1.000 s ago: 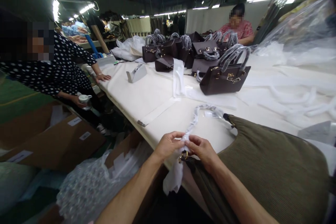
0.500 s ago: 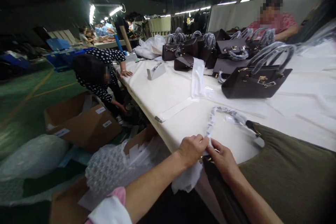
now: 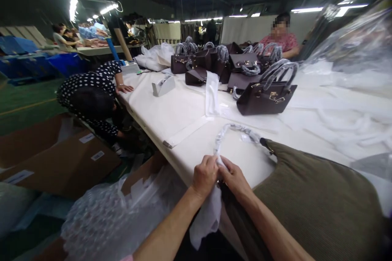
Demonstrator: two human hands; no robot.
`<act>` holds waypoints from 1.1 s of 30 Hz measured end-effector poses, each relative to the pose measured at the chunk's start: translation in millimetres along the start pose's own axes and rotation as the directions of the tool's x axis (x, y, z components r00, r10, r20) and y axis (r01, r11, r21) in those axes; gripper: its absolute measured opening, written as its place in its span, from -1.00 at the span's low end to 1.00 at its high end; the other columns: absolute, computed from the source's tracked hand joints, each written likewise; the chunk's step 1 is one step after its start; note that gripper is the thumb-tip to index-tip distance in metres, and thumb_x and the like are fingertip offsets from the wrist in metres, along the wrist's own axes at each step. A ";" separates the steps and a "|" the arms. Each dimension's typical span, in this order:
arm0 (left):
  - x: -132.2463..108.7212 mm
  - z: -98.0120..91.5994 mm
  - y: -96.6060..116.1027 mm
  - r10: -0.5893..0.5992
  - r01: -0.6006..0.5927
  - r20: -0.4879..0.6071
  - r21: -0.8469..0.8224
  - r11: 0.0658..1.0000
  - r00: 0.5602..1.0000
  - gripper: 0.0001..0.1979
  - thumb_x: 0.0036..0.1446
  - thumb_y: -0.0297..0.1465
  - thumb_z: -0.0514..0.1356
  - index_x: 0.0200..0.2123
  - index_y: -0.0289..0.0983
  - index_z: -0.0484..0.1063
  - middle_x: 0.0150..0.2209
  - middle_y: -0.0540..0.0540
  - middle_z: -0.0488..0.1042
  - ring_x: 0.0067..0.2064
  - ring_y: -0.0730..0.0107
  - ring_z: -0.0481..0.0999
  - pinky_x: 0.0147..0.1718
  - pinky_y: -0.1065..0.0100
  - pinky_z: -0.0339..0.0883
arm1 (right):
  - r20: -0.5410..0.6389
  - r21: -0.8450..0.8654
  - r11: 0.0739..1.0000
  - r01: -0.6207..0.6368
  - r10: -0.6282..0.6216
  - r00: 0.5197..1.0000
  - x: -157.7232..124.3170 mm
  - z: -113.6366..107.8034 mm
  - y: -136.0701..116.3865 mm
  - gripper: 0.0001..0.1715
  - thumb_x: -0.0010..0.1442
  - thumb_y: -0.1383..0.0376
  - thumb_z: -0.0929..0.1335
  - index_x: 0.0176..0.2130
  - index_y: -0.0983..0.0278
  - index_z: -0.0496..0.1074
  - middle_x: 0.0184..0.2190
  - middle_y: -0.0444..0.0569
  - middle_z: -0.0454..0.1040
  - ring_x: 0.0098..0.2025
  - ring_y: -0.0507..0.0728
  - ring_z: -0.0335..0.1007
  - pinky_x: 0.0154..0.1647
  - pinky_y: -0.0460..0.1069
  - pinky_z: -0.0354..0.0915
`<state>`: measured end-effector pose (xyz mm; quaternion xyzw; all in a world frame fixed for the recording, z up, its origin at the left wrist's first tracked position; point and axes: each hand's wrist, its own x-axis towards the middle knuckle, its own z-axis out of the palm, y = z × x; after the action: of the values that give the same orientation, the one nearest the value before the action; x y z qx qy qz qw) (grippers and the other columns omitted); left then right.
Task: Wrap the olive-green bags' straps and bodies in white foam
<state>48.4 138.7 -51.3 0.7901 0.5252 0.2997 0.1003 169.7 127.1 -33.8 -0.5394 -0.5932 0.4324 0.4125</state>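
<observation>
An olive-green bag (image 3: 312, 195) lies at the table's near edge, with its strap (image 3: 228, 128) arching over the tabletop in a white paper wrapping. My left hand (image 3: 206, 176) is closed around the near end of that wrapped strap. Right beside it, my right hand (image 3: 234, 177) pinches the same stretch with thumb and fingers. Loose white wrapping paper (image 3: 208, 216) hangs below my hands, off the table edge. A bit of metal fitting shows beneath my fingers, mostly hidden by them.
Dark brown handbags (image 3: 266, 98) with wrapped handles stand across the white table (image 3: 183, 110). A tape dispenser (image 3: 163, 85) sits near the left edge. Bubble wrap (image 3: 94, 212) and a cardboard box (image 3: 61, 163) are below, where a person in polka dots (image 3: 92, 89) bends down.
My view has turned right, so the table and bags appear farther left. Both hands still grip the wrapped strap. The person in polka dots bends lower.
</observation>
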 end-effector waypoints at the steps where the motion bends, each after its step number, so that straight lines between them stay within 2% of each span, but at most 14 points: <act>1: 2.1 -0.7 0.4 0.009 -0.008 0.014 -0.014 1.000 1.000 -0.79 0.20 -0.48 -0.08 -0.16 -0.27 0.28 -0.23 -0.13 0.39 -0.21 0.33 0.42 -0.23 0.33 0.34 | 0.008 0.082 0.996 -0.020 0.020 1.000 -1.4 -1.6 -2.6 -0.54 0.10 0.17 0.23 -0.04 0.29 0.38 -0.12 -0.01 0.45 -0.07 0.18 0.33 -0.03 0.04 0.20; 7: 17.4 -9.8 -1.2 0.053 -0.045 0.120 -0.073 0.996 0.991 -0.85 0.15 -0.40 0.03 -0.39 -0.24 0.38 -0.41 -0.08 0.40 -0.38 0.34 0.41 -0.34 0.38 0.29 | -0.012 0.395 0.891 -0.224 0.249 0.968 -4.0 1.3 -7.1 -0.43 0.03 -0.05 0.28 -0.11 0.27 0.42 -0.36 -0.05 0.51 -0.36 0.16 0.41 -0.43 -0.02 0.31; 9: 20.5 -10.5 0.9 0.036 -0.024 0.115 -0.101 0.995 0.993 -0.86 0.13 -0.40 0.04 -0.39 -0.24 0.39 -0.41 -0.08 0.41 -0.37 0.34 0.41 -0.33 0.39 0.27 | -0.066 0.410 0.892 -0.191 0.238 0.969 -0.7 2.1 -5.0 -0.42 -0.01 -0.07 0.30 -0.15 0.28 0.45 -0.38 -0.05 0.51 -0.34 0.17 0.41 -0.40 -0.02 0.32; 12: 23.1 -7.5 5.5 -0.025 0.037 0.068 -0.172 0.984 0.997 -0.79 0.14 -0.41 0.00 -0.19 -0.22 0.38 -0.30 -0.12 0.43 -0.28 0.29 0.42 -0.26 0.35 0.26 | -0.184 0.298 0.950 -0.090 0.150 0.971 4.5 -1.4 -0.7 -0.53 -0.04 0.02 0.34 -0.20 0.26 0.48 -0.32 -0.05 0.52 -0.17 0.22 0.37 -0.22 0.02 0.30; 14: 24.6 -4.3 6.4 -0.089 0.094 0.030 -0.237 0.967 0.996 -0.72 0.12 -0.44 -0.01 -0.10 -0.21 0.33 -0.24 -0.14 0.43 -0.20 0.26 0.41 -0.19 0.32 0.24 | -0.256 0.192 0.978 -0.078 0.127 0.958 6.3 -5.2 2.5 -0.60 -0.06 0.10 0.35 -0.22 0.23 0.48 -0.28 -0.08 0.52 -0.11 0.24 0.34 -0.11 0.06 0.25; 16: 26.3 -1.7 4.2 -0.170 0.164 0.008 -0.313 0.936 0.985 -0.72 0.08 -0.46 0.00 -0.14 -0.21 0.36 -0.27 -0.10 0.45 -0.21 0.27 0.42 -0.17 0.32 0.24 | -0.280 0.158 0.983 -0.099 0.140 0.950 6.6 -8.2 4.7 -0.63 -0.06 0.14 0.34 -0.23 0.23 0.48 -0.27 -0.08 0.52 -0.12 0.24 0.35 -0.08 0.08 0.22; 18: 27.6 -0.7 0.0 -0.265 0.249 0.014 -0.392 0.885 0.964 -0.78 0.05 -0.46 0.01 -0.26 -0.21 0.40 -0.42 -0.03 0.43 -0.34 0.32 0.43 -0.27 0.34 0.27 | -0.239 0.285 0.949 -0.137 0.208 0.948 6.2 -10.0 4.7 -0.59 -0.04 0.13 0.33 -0.19 0.26 0.44 -0.31 -0.06 0.51 -0.20 0.21 0.38 -0.14 0.07 0.26; 20: 27.7 -1.6 -3.7 -0.354 0.333 0.047 -0.469 0.818 0.934 -0.85 0.03 -0.42 0.04 -0.34 -0.23 0.40 -0.50 0.02 0.38 -0.47 0.40 0.39 -0.38 0.38 0.28 | -0.145 0.496 0.847 -0.191 0.298 0.944 5.7 -11.1 2.5 -0.53 0.00 0.08 0.30 -0.13 0.28 0.36 -0.38 -0.06 0.51 -0.32 0.17 0.41 -0.29 0.04 0.31; 23: 23.3 -4.9 -2.3 -0.448 0.435 0.134 -0.585 0.685 0.884 -0.78 0.06 -0.29 0.07 -0.24 -0.24 0.37 -0.33 -0.03 0.41 -0.47 0.45 0.40 -0.43 0.40 0.30 | -0.060 0.660 0.705 -0.260 0.394 0.917 5.1 -12.5 -1.1 -0.54 0.00 0.03 0.30 -0.17 0.25 0.29 -0.50 -0.10 0.46 -0.48 0.12 0.38 -0.48 -0.01 0.30; 26: 11.2 -8.9 9.0 -0.487 0.539 0.290 -0.667 0.514 0.824 -0.53 0.15 -0.09 -0.13 -0.08 -0.29 0.27 -0.26 -0.15 0.43 -0.44 0.38 0.46 -0.48 0.35 0.33 | -0.211 0.582 0.787 -0.205 0.390 0.897 4.7 -12.5 0.0 -0.61 0.02 0.02 0.29 -0.24 0.22 0.27 -0.52 -0.14 0.41 -0.52 0.07 0.32 -0.52 -0.05 0.26; 28: 0.2 -12.1 17.7 -0.421 0.644 0.512 -0.712 0.279 0.749 -0.45 0.14 -0.03 -0.15 -0.09 -0.35 0.29 -0.34 -0.17 0.46 -0.44 0.34 0.47 -0.48 0.34 0.33 | -0.383 0.385 0.913 -0.134 0.290 0.877 4.9 -12.5 1.6 -0.66 0.04 0.04 0.27 -0.30 0.23 0.27 -0.50 -0.13 0.39 -0.47 0.07 0.31 -0.45 -0.04 0.25; 30: -10.3 -16.1 23.6 -0.271 0.723 0.692 -0.691 0.021 0.669 -0.51 0.08 -0.06 0.02 -0.16 -0.38 0.36 -0.39 -0.16 0.47 -0.41 0.34 0.47 -0.45 0.38 0.32 | -0.524 0.093 0.994 -0.056 0.097 0.846 6.0 -15.5 -0.4 -0.73 0.08 0.08 0.26 -0.37 0.24 0.26 -0.42 -0.07 0.39 -0.34 0.11 0.31 -0.30 -0.01 0.24; 31: -14.7 -18.4 25.1 -0.199 0.742 0.739 -0.666 -0.074 0.644 -0.57 0.04 -0.12 0.11 -0.19 -0.37 0.39 -0.39 -0.15 0.48 -0.39 0.35 0.47 -0.41 0.40 0.31 | -0.564 -0.054 0.998 -0.020 -0.014 0.826 7.0 -19.5 -3.9 -0.76 0.10 0.11 0.24 -0.38 0.24 0.26 -0.37 -0.04 0.39 -0.27 0.13 0.30 -0.21 0.01 0.21; 33: -21.4 -23.2 25.7 -0.142 0.746 0.759 -0.651 -0.139 0.636 -0.65 -0.05 -0.25 0.24 -0.22 -0.36 0.41 -0.37 -0.14 0.48 -0.34 0.36 0.47 -0.35 0.40 0.30 | -0.604 -0.289 0.957 0.028 -0.205 0.770 10.2 -34.6 -16.4 -0.79 0.13 0.13 0.22 -0.37 0.24 0.25 -0.31 0.00 0.39 -0.20 0.15 0.28 -0.12 0.04 0.15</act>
<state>48.9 105.0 -28.5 0.2981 0.3868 0.3164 0.8133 197.3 138.9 -8.0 -0.6641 -0.5060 0.1183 0.5375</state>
